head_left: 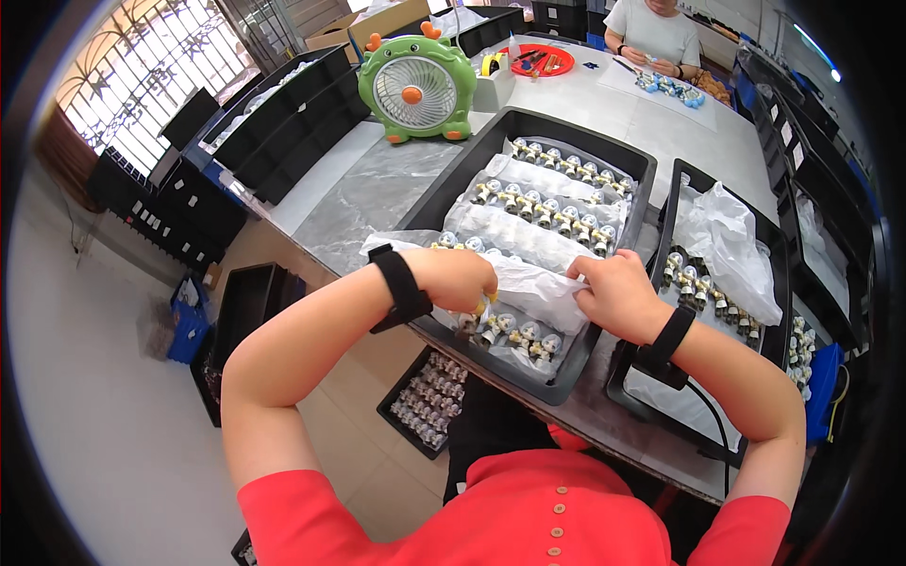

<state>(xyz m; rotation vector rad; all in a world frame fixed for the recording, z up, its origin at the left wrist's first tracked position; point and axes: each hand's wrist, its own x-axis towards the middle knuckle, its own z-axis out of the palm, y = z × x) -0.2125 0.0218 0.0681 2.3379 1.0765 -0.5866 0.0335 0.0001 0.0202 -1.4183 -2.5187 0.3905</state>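
A black tray (630,162) holds rows of small figurines (552,215) with white-and-yellow tops and dark bases, with strips of white tissue paper between them. My right hand (618,294) pinches the right end of a tissue paper strip (538,291) in the near part of the tray. At that strip's left end, my left hand (461,279) is closed with its fingertips down, just above the nearest row of figurines (514,335). A bit of yellow shows at those fingertips; what they hold is hidden.
To the right stands a second black tray (672,203) with figurines and crumpled tissue paper (722,236). A green fan (418,87) sits beyond my tray, near a red dish (543,60) of tools. Another person (653,36) works across the table. A tray of figurines (429,401) lies on the floor.
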